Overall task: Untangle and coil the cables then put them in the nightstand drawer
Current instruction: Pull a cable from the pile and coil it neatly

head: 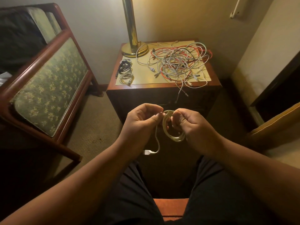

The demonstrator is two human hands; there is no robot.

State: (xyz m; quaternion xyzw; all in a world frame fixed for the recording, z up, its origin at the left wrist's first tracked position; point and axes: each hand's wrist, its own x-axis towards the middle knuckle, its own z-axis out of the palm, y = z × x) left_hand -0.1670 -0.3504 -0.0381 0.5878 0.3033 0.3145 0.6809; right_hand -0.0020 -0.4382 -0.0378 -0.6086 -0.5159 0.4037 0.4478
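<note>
1. A seated person holds a half-coiled white cable in both hands above their lap, in front of a dark wooden nightstand.
2. The left hand has its grip pressed together on the cable, thumb and curled fingers pinching the strand at the top of the coil.
3. The right hand has its grip wrapped round the coil's far side, fingers curled through the loops, which hang below the knuckles.
4. One loose end of the cable drops from the left hand and curves down to a white USB plug, which hangs free beside the left wrist.
5. On the nightstand's yellow tabletop, a tangle of cables in white, grey, red and black covers the right half; a few ends trail over the front edge.
6. On the left of the tabletop lie two coiled bundles, well apart from the tangle: a black cable and, just in front of it, a pale cable.
7. A brass lamp stands at the back left corner, with one white loop from the tangle touching its base.
8. The nightstand's front is in shadow, and its drawer cannot be made out.
9. An armchair with green patterned upholstery and a red-brown wooden frame stands to the left, on beige carpet.
</note>
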